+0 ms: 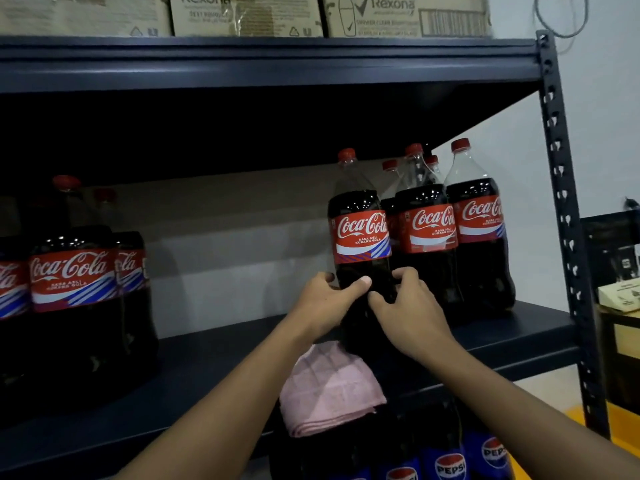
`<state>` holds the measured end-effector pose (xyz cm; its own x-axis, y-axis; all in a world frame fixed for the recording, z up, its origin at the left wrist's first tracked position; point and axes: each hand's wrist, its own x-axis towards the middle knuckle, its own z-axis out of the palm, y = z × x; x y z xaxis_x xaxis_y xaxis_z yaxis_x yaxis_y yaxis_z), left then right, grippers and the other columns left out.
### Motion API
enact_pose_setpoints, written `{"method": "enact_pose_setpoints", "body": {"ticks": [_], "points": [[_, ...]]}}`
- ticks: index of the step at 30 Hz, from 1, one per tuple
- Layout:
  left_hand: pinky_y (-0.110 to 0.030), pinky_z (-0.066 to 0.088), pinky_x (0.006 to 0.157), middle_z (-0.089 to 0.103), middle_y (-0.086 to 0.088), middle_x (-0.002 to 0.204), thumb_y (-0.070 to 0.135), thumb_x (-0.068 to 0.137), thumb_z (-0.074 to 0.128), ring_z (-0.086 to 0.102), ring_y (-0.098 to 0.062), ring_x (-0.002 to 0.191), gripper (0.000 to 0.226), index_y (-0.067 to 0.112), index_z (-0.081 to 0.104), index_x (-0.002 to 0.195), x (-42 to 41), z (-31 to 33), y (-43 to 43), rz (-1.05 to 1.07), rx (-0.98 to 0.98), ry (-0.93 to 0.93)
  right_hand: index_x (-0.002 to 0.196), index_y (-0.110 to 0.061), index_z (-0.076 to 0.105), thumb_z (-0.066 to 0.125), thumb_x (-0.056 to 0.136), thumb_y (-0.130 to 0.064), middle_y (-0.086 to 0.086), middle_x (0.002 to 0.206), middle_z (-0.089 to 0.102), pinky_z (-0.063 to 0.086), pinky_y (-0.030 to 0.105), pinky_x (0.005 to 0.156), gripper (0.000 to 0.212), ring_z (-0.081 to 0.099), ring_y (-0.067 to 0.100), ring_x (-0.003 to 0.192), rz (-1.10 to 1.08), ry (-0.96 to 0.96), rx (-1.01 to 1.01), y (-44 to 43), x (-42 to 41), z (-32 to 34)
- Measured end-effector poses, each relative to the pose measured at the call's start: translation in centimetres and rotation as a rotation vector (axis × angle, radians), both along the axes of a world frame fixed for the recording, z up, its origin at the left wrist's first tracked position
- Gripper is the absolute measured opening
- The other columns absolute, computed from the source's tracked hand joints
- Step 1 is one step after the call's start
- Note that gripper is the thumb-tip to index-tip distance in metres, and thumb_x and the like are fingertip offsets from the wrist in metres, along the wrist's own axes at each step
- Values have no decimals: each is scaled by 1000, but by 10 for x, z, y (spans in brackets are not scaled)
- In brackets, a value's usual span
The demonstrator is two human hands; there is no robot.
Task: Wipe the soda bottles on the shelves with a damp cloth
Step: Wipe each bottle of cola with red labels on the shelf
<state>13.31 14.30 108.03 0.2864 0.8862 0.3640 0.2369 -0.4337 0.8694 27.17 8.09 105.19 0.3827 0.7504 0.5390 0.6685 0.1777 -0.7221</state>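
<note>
Dark metal shelving rack [263, 64] fills most of view; all places given from it. Perforated upright post [561, 188] at its right front corner. Behind rack: plain grey wall [235, 244], seen between shelf levels. Right of rack: pale wall [602, 98], thin cable loop [561, 37] high on it. Low right of rack: dark cabinet [602, 237], cut by frame edge. Below rack's right end: pale floor [554, 384], yellow patch [623, 420] just right of post foot. On top of rack: cardboard boxes [408, 15]. Light dim; underside of upper shelf in deep shadow.

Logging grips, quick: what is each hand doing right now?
Left hand: grips the bottle.
Right hand: grips the same bottle.
</note>
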Motion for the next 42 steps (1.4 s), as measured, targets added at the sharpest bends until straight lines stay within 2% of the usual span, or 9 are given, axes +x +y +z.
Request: {"method": "enact_pose_setpoints", "body": {"ticks": [6, 10, 16, 20, 23, 25, 32, 37, 42], "points": [[-34, 64, 84, 76, 0, 113, 40, 94, 78, 76, -16, 99, 45, 14, 64, 128, -36, -3, 22, 62, 46, -22, 134, -12, 55, 66, 95, -42, 5, 113, 68, 56, 40, 88, 50, 66, 26, 105, 55, -105, -62, 23, -26, 15], [-27, 58, 76, 74, -2, 122, 42, 96, 75, 73, -18, 106, 51, 12, 61, 135, -66, -6, 41, 151, 76, -6, 117, -12, 66, 73, 91, -38, 5, 106, 72, 57, 41, 89, 37, 68, 26, 101, 160, -89, -121, 41, -50, 28], [-22, 51, 67, 71, -5, 131, 43, 97, 74, 70, -19, 108, 58, 12, 56, 142, -123, -12, 55, 265, 63, -10, 117, -12, 69, 73, 89, -33, 6, 112, 73, 57, 40, 95, 36, 70, 24, 103, 351, -73, -169, 60, -99, 35], [-32, 56, 94, 69, 0, 132, 53, 92, 77, 69, -17, 116, 67, 15, 54, 141, -167, -17, 45, 310, 76, -2, 119, -12, 66, 73, 92, -32, 7, 116, 73, 54, 35, 95, 34, 68, 24, 106, 430, -133, -170, 53, -127, 36], [-32, 55, 101, 69, 4, 125, 54, 87, 81, 69, -9, 111, 68, 16, 51, 134, -188, -22, 23, 312, 95, -56, 89, -24, 62, 74, 92, -33, 4, 112, 73, 53, 34, 96, 16, 68, 21, 106, 464, -186, -164, 41, -140, 37], [-34, 55, 104, 67, 5, 123, 54, 82, 84, 68, -8, 111, 68, 19, 48, 128, -197, -26, 9, 333, 104, -105, 78, -29, 53, 75, 90, -37, 1, 108, 73, 54, 34, 94, 26, 69, 20, 103, 484, -215, -162, 32, -147, 38], [-39, 55, 107, 66, 6, 130, 76, 63, 85, 67, -9, 118, 98, 24, 51, 139, -213, -33, -31, 351, 144, -98, 116, -23, 60, 77, 86, -44, -6, 103, 69, 55, 36, 95, 41, 68, 14, 101, 521, -248, -97, 5, -145, 32], [-41, 58, 103, 74, 7, 124, 86, 51, 81, 72, -10, 112, 105, 27, 62, 135, -216, -32, -43, 352, 140, -89, 132, -22, 60, 76, 88, -46, -5, 130, 67, 48, 28, 106, 53, 63, 7, 117, 685, -201, -179, -11, -123, 26], [-43, 58, 103, 75, 6, 121, 88, 48, 83, 73, -11, 111, 103, 28, 64, 129, -213, -31, -49, 347, 117, -110, 158, -24, 35, 38, 77, -95, -2, 162, 39, 35, 45, 117, 108, 42, 21, 145, 473, -858, -469, -17, -103, 1]]}}
